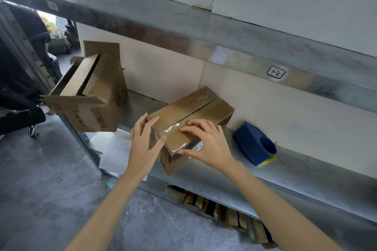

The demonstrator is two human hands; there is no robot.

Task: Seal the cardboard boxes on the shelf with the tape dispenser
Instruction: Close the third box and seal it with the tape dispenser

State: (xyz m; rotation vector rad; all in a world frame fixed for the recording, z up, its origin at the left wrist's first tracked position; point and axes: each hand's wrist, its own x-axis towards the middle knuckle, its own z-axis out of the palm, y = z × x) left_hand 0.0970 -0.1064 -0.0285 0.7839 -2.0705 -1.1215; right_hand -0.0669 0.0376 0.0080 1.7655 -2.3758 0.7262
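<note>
A closed cardboard box lies at an angle on the metal shelf, with clear tape along its top seam and down its near end. My left hand presses flat against the box's near left side, thumb on the top edge. My right hand lies flat on the near end of the top, fingers spread over the tape. A blue tape dispenser with a yellow edge rests on the shelf to the right, apart from both hands. A second cardboard box stands at the shelf's left end with its flaps open.
An upper shelf carrying white cartons hangs close above. Flattened cardboard pieces lie under the shelf. A person in dark clothes sits at the left by the open box. Paper sheets lie on the grey floor.
</note>
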